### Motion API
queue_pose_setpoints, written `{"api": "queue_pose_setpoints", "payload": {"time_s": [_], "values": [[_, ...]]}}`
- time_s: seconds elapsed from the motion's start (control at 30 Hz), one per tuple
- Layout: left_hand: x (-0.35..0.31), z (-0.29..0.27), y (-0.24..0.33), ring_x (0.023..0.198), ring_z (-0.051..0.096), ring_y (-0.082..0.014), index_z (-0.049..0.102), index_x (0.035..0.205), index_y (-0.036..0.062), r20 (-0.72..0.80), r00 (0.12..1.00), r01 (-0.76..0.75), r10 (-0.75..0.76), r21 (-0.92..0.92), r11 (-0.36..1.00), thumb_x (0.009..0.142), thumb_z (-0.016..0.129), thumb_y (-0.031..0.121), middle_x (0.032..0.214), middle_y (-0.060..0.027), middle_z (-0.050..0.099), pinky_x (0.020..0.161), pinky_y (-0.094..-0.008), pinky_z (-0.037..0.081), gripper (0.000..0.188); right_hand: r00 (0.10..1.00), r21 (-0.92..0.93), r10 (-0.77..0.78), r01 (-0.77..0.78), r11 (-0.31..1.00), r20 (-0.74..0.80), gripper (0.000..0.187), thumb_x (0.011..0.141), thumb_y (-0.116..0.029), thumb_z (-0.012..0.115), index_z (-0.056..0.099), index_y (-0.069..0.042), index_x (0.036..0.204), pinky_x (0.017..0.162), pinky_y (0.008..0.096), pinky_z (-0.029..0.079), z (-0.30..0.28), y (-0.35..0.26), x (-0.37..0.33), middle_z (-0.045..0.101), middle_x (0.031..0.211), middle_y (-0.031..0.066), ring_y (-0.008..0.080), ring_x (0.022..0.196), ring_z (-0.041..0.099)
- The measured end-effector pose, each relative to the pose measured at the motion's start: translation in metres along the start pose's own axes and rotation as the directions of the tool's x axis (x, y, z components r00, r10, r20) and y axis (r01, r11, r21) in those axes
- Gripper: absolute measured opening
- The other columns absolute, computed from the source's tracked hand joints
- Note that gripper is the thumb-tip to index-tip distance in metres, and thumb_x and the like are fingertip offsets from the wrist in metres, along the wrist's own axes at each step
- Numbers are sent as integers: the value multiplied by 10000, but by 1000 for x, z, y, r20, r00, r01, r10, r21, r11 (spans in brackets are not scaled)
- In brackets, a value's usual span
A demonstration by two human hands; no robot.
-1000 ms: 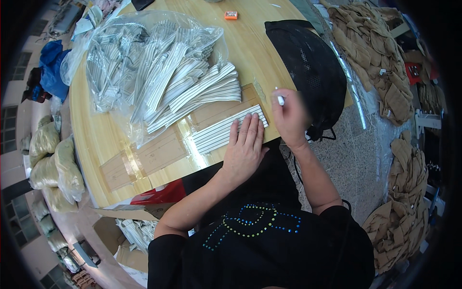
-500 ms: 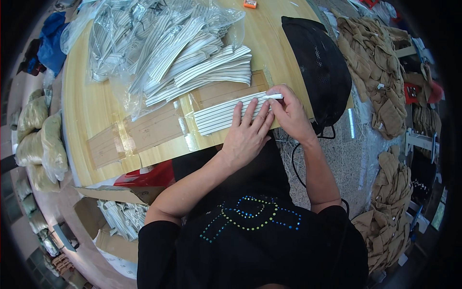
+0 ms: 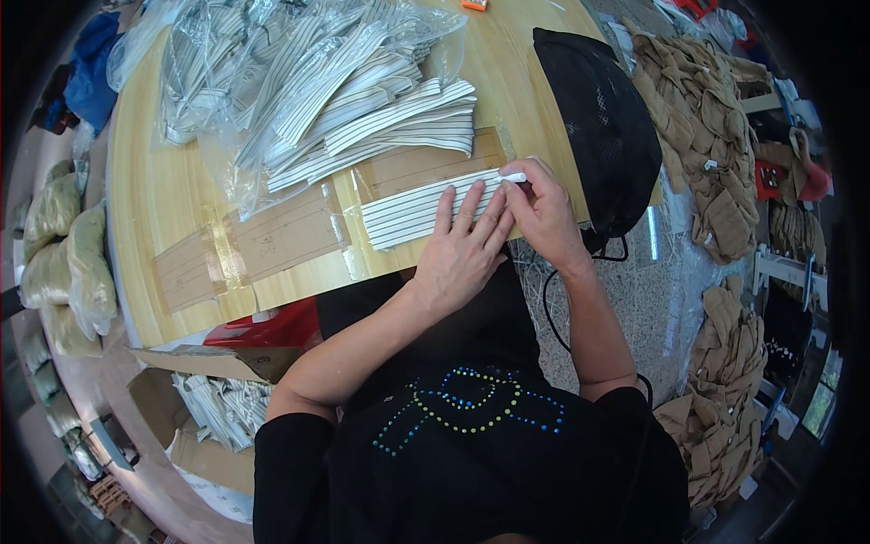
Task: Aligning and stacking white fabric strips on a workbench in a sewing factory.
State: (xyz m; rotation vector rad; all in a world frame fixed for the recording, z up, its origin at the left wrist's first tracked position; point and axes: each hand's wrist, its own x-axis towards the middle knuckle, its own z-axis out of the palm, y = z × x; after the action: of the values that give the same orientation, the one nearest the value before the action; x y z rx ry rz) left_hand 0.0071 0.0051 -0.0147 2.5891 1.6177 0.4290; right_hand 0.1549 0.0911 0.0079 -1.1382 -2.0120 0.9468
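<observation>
My left hand (image 3: 460, 254) lies flat with its fingers spread on a striped white cloth piece (image 3: 394, 220) near the table's front edge. The cloth rests partly over a brown cardboard sheet (image 3: 426, 167) with lines drawn on it. At the cloth's right end, my right hand (image 3: 551, 218) pinches a short white stick (image 3: 513, 177) between thumb and fingers. Its exact kind cannot be made out. Just beyond the cloth lies a heap of similar striped pieces (image 3: 399, 127), partly in a clear plastic bag (image 3: 204, 100).
More marked cardboard (image 3: 281, 228) is taped to the wooden table (image 3: 136, 195) on the left. A black mesh-like bag (image 3: 607, 136) hangs over its right edge. An open carton (image 3: 163, 399) with striped cloth stands below left. Brown garments (image 3: 698, 136) are piled at right.
Both hands keep nearly the same place on the cloth and white stick. The whole view has shifted slightly, with the table a little further left.
</observation>
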Motion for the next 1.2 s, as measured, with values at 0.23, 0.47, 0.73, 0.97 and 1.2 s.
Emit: {"api": "queue_pose_setpoints", "payload": {"time_s": [0.23, 0.47, 0.73, 0.97, 1.2], "values": [[-2, 1, 1, 1381, 342, -362, 471, 1402, 72, 1, 1000, 7, -7, -21, 1000, 835, 656, 374, 1458, -128, 427, 1124, -612, 207, 669, 999, -46, 30, -29, 999, 22, 115, 906, -14, 581, 592, 14, 1017, 683, 274, 466, 1, -6, 2, 586, 892, 95, 151, 788, 580], [-4, 8, 1, 1328, 377, -360, 617, 1266, 122, -40, 999, 32, -35, -70, 997, 861, 619, 324, 1289, -84, 540, 1052, -750, 176, 452, 991, 23, -118, 117, 993, 65, 94, 875, -7, 604, 616, 16, 966, 750, 314, 460, 29, -26, 8, 578, 918, 103, 232, 867, 564], [-4, 6, 0, 1332, 379, -352, 604, 1285, 103, -13, 999, 39, -40, -57, 998, 885, 576, 285, 1312, -114, 531, 1057, -730, 190, 440, 995, -29, 78, -76, 997, 60, 121, 836, -43, 660, 625, 19, 934, 769, 361, 465, 39, -30, 15, 595, 868, 107, 262, 861, 566], [3, 31, 1, 1337, 379, -352, 430, 1438, 66, -182, 983, 27, -19, 41, 999, 915, 517, 216, 1384, -174, 461, 1095, -586, 271, 551, 974, -19, -172, 176, 984, 146, 90, 805, -116, 691, 665, -65, 875, 794, 389, 406, 63, -42, 19, 607, 834, 50, 254, 871, 555], [-1, 20, -1, 1345, 383, -332, 442, 1426, 45, -106, 994, 14, -38, -218, 976, 908, 509, 167, 1402, -173, 454, 1090, -527, 300, 537, 963, -135, -250, 262, 956, 98, 89, 841, -76, 664, 663, -47, 925, 731, 349, 436, 59, -45, 26, 602, 782, 61, 225, 787, 574]]}}
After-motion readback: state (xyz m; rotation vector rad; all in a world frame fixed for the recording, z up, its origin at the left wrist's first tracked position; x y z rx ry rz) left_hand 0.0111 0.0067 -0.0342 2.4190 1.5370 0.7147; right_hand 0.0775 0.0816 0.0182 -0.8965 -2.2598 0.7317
